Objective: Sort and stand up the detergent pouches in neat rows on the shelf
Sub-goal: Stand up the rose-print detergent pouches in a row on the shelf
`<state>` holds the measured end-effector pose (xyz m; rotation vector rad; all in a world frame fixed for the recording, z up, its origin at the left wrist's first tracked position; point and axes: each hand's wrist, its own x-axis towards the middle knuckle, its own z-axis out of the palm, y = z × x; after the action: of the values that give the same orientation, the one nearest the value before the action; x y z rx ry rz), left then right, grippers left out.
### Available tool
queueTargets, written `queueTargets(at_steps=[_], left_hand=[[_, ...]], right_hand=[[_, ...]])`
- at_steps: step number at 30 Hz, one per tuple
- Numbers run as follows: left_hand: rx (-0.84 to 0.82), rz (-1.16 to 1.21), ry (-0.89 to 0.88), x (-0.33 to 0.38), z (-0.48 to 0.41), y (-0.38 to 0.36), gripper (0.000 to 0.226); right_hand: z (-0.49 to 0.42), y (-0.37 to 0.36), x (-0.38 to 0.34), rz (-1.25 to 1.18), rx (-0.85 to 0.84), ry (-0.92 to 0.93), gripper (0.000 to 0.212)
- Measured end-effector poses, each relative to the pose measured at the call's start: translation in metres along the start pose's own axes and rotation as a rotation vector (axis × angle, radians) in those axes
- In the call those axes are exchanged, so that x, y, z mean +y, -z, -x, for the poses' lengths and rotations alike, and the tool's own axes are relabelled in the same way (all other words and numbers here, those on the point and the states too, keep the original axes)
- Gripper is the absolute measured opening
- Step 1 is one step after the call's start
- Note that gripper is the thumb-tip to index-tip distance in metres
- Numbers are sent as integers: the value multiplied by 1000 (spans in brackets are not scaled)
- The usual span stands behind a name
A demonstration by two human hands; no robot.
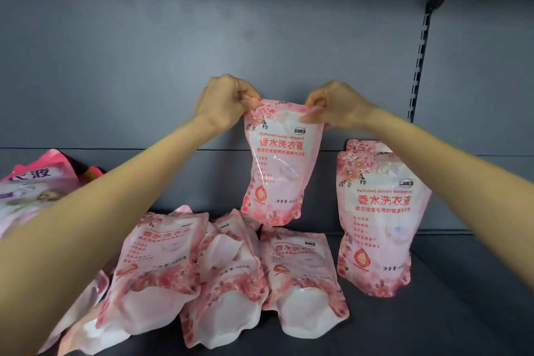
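Note:
A pink flowered detergent pouch (278, 165) hangs upright above the shelf, its bottom just over the pile. My left hand (224, 102) pinches its top left corner and my right hand (336, 104) pinches its top right corner. Under it, several matching pouches (300, 277) lie flat and overlapping on the dark shelf (450, 318). At the right, a standing pouch (378, 225) faces me, with another upright one (365, 146) close behind it.
A larger pink pouch with purple print (31, 191) leans at the far left, partly behind my left forearm. The grey back panel (202, 37) rises behind everything. A slotted upright (419, 66) runs down the right side.

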<state>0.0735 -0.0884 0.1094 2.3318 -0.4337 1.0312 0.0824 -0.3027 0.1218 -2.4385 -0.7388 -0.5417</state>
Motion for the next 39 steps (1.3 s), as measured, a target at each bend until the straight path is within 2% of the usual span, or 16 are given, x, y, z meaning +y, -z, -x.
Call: queueTargets(at_steps=[5,9,14,20,24,29,33,39], left_hand=[[-123,46,27,-3,-6,-42,8],[-167,58,23,-4,-5,-78,11],[-164,95,43,0,-11,-99,19],[-199,98,26,1,-3,-117,16],[-197,111,43,-2,-2,-118,17],[-220,190,55,-2,0,-115,15],[-232,258,70,1,5,-112,11],[-314,312,102,1,19,-98,17]], right_hand=[[-1,0,28,175,-77,-37,8],[-3,-1,52,277,-167,-117,26],[-2,5,66,365,-140,-138,34],[7,5,74,487,-206,-147,18],[6,5,71,505,-252,-166,18],[6,1,66,458,-245,-141,9],[6,-1,67,472,-229,-112,10],[4,-1,70,476,-227,-123,15]])
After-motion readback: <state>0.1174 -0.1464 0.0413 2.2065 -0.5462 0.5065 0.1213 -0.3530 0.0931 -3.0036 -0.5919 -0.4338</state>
